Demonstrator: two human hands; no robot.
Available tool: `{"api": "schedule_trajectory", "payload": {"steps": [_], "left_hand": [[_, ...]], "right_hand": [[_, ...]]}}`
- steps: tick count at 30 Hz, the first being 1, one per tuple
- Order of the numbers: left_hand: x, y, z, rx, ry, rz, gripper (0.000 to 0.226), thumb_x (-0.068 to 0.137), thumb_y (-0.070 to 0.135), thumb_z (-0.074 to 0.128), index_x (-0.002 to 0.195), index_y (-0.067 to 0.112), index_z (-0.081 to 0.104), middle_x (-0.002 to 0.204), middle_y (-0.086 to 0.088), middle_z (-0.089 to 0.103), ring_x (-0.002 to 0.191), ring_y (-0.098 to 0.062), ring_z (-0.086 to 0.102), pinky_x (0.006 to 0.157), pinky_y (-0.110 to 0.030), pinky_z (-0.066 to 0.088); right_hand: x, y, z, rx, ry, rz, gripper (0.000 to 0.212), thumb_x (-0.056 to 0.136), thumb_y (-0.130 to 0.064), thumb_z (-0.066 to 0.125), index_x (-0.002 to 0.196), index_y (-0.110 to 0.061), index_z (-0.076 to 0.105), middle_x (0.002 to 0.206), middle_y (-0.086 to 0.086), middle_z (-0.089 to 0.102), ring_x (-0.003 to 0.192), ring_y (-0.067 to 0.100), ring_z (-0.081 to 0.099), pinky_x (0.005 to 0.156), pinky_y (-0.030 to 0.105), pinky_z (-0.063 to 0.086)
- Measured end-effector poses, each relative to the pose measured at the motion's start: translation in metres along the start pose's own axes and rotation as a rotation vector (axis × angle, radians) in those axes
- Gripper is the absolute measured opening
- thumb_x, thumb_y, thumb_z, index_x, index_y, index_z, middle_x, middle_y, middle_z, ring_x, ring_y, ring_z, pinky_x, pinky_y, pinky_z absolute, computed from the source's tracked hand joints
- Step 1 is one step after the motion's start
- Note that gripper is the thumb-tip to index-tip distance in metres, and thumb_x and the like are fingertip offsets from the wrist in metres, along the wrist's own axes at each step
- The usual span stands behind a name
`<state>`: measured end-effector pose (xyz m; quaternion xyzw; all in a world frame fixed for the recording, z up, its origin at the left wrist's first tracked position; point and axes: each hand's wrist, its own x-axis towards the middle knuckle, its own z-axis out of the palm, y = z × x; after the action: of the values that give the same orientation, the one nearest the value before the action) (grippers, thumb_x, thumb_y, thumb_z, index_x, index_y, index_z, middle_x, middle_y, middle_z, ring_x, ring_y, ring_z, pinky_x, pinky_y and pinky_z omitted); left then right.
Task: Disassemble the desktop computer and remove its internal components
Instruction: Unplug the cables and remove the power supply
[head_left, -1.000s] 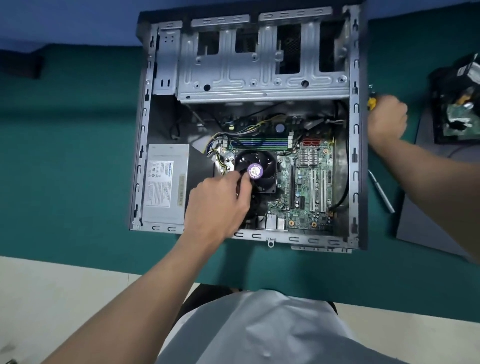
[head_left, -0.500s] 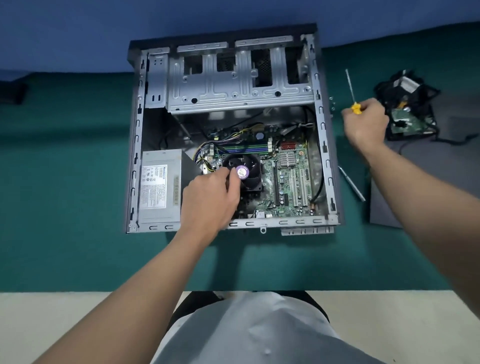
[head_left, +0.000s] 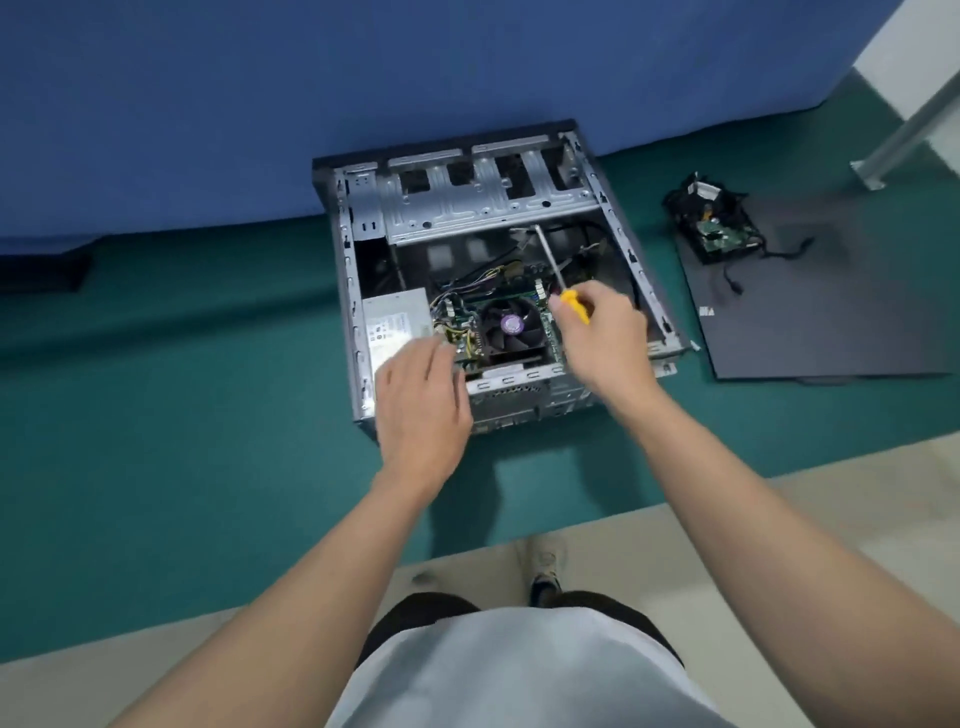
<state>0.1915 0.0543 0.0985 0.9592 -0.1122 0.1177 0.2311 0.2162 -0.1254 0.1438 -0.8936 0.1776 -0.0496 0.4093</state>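
Observation:
The open desktop case (head_left: 358, 291) lies on its side on the green mat, its motherboard exposed. A black CPU fan (head_left: 511, 327) with a purple sticker sits at the centre, and the grey power supply (head_left: 392, 325) lies to its left. My right hand (head_left: 605, 332) grips a yellow-handled screwdriver (head_left: 574, 305) over the right side of the board, shaft pointing away toward the drive cage (head_left: 483, 208). My left hand (head_left: 421, 405) hovers over the case's near left corner, fingers loosely extended, holding nothing. The board's right part is hidden by my right hand.
A removed black side panel (head_left: 831, 322) lies on the mat to the right, with a removed drive and cables (head_left: 714, 223) on its far corner. A blue wall (head_left: 363, 78) stands behind the case. A metal leg (head_left: 904, 124) is at far right.
My right hand brought the screwdriver from outside the case's right wall to over the motherboard. My left hand left the CPU fan and drew back to the near left corner. The camera pulled back.

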Motion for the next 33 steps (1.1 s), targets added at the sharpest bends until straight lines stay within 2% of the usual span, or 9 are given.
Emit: {"api": "schedule_trajectory", "payload": {"steps": [3,6,11,13,15,18,23,30,33], "left_hand": [[-0.017,-0.025,-0.016,-0.024,0.066,-0.215,0.035,0.093,0.02,0.061,0.124,0.004,0.058,0.137,-0.009,0.052,0.128,-0.026,0.044,0.102,-0.036,0.029],[-0.028,-0.045,-0.025,-0.219,0.074,-0.623,0.059,0.089,0.042,0.065,0.132,0.005,0.048,0.143,-0.009,0.042,0.132,-0.025,0.035,0.106,-0.035,0.025],[-0.047,-0.063,-0.022,-0.769,-0.057,-1.13,0.07,0.081,0.068,0.059,0.111,0.005,0.053,0.1,-0.017,0.057,0.099,-0.033,0.056,0.091,-0.04,0.046],[-0.055,-0.063,-0.017,-0.944,-0.106,-1.155,0.064,0.083,0.07,0.054,0.086,0.006,0.053,0.075,-0.015,0.052,0.076,-0.03,0.054,0.077,-0.035,0.048],[-0.058,-0.062,-0.015,-1.068,-0.148,-1.171,0.056,0.083,0.068,0.054,0.077,0.012,0.049,0.08,-0.005,0.059,0.079,-0.021,0.06,0.076,-0.031,0.05],[-0.062,-0.07,-0.005,-1.102,-0.251,-1.146,0.047,0.082,0.061,0.061,0.087,0.015,0.054,0.106,-0.009,0.066,0.1,-0.02,0.065,0.078,-0.023,0.048],[-0.068,-0.089,0.016,-1.149,-0.291,-1.214,0.03,0.09,0.028,0.068,0.099,0.0,0.059,0.11,-0.017,0.067,0.102,-0.026,0.066,0.09,-0.03,0.052],[-0.069,-0.088,0.034,-1.312,-0.29,-1.271,0.005,0.097,0.002,0.053,0.1,-0.002,0.054,0.109,-0.021,0.066,0.092,-0.03,0.069,0.069,-0.035,0.059],[-0.065,-0.089,0.038,-1.37,-0.238,-1.289,0.012,0.098,-0.006,0.042,0.098,-0.003,0.054,0.107,-0.024,0.067,0.085,-0.028,0.071,0.064,-0.031,0.06]], "right_hand": [[-0.055,-0.016,0.029,0.139,-0.098,0.04,0.027,0.098,-0.034,0.047,0.092,-0.012,0.062,0.079,0.006,0.066,0.075,0.028,0.064,0.073,0.045,0.053],[-0.103,-0.016,0.055,0.217,-0.179,0.099,0.026,0.1,-0.034,0.043,0.09,-0.017,0.06,0.075,-0.006,0.064,0.071,0.018,0.061,0.069,0.035,0.048],[-0.156,-0.001,0.097,0.352,-0.317,0.221,0.018,0.098,-0.032,0.047,0.087,-0.023,0.058,0.063,-0.015,0.058,0.054,0.003,0.044,0.061,0.027,0.036],[-0.166,0.006,0.11,0.43,-0.362,0.29,0.012,0.098,-0.029,0.05,0.092,-0.021,0.057,0.069,-0.007,0.06,0.055,0.007,0.044,0.063,0.03,0.036],[-0.17,0.011,0.122,0.454,-0.404,0.353,0.012,0.098,-0.028,0.051,0.089,-0.021,0.055,0.07,-0.005,0.062,0.054,0.009,0.046,0.06,0.032,0.039],[-0.172,0.013,0.138,0.541,-0.449,0.494,0.016,0.099,-0.025,0.049,0.089,-0.016,0.056,0.072,-0.001,0.064,0.048,0.007,0.049,0.048,0.025,0.042],[-0.173,0.019,0.159,0.575,-0.532,0.658,0.021,0.102,-0.027,0.043,0.098,-0.013,0.058,0.083,0.002,0.063,0.058,0.012,0.05,0.048,0.023,0.042],[-0.168,0.023,0.169,0.818,-0.563,0.785,0.023,0.104,-0.024,0.039,0.095,-0.008,0.052,0.07,0.004,0.046,0.047,0.01,0.031,0.043,0.023,0.021],[-0.165,0.026,0.173,0.886,-0.578,0.812,0.021,0.104,-0.023,0.039,0.094,-0.007,0.05,0.066,0.003,0.042,0.046,0.009,0.029,0.042,0.022,0.018]]}}
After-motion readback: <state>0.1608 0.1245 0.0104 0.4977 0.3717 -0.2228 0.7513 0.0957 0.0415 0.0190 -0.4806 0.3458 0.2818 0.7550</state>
